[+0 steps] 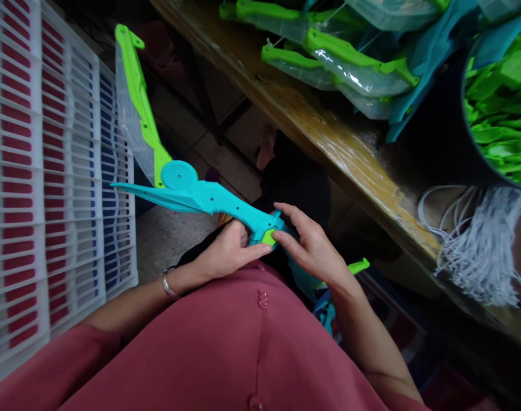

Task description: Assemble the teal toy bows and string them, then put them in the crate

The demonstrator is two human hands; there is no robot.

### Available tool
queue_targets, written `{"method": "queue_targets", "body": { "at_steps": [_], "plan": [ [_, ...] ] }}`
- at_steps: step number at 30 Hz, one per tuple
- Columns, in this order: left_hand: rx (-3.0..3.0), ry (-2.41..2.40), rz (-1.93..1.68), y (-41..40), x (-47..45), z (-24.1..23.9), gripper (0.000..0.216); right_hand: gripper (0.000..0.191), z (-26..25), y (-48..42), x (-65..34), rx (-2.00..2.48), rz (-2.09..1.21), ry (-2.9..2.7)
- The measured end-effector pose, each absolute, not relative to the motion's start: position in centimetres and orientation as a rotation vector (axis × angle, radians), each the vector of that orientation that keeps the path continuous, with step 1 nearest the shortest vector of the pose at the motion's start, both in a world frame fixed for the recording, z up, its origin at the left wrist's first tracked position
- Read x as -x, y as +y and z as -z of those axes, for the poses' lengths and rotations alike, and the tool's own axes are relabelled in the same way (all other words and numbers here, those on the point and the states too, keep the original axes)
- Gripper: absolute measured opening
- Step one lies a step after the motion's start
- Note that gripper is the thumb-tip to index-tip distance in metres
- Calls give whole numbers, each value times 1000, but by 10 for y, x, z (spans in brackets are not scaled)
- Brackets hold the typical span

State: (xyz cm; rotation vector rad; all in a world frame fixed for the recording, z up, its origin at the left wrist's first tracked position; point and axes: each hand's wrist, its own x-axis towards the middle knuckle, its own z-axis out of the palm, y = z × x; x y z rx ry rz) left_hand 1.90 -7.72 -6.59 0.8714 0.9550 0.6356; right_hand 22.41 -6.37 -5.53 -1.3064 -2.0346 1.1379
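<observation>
Left hand (228, 251) and right hand (312, 246) hold toy bow (209, 198), lower limb hidden.

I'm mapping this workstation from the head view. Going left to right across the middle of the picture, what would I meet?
white slatted crates → green bow limb → teal bow body → left hand → right hand → bundle of white strings

A yellow-brown wooden bench (329, 137) runs diagonally across the upper right of the frame. On it lie clear-bagged lime-green plastic bow limbs (355, 65), teal plastic pieces (419, 63), a dark round tub (463, 142) of green parts at far right, and a bundle of white strings (479, 245) lower right. At left, white slatted plastic crates (50, 171) stand on the speckled tiled floor (166, 234).
</observation>
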Motion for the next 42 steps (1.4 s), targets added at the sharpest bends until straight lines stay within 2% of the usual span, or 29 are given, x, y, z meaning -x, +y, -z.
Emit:
{"method": "queue_targets", "body": {
  "at_steps": [9,19,23,27,30,33,36,38,39,42],
  "plan": [
    [-1046,1124,-648,-87,-21,82,22,38,61,-70,-213,1359,-1110,-1988],
    [-1011,1097,-616,-81,-17,93,28,35,73,-73,-206,1386,-1119,-1900],
    [-1014,1219,-569,-85,-10,90,32,36,68,-72,-200,1401,-1271,-1797],
    [-952,1130,-530,-83,0,86,45,39,65,-62,-205,1402,-1454,-1570],
    [-858,964,-539,-83,10,85,60,55,66,-54,-216,1246,-1659,-1237],
    [-891,888,-576,-75,16,90,66,73,72,-51,-224,1117,-1879,-940],
    [-1110,812,-651,-58,16,97,67,71,77,-56,-225,1032,-2050,-886],
    [-1175,719,-681,-47,13,100,54,56,69,-61,-225,1089,-1983,-1149],
    [-1165,696,-691,-43,10,100,44,46,60,-62,-228,1167,-1841,-1368],
    [-1061,808,-705,-42,1,98,30,21,19,-52,-255,1392,-1053,-1901]
  ]
}}
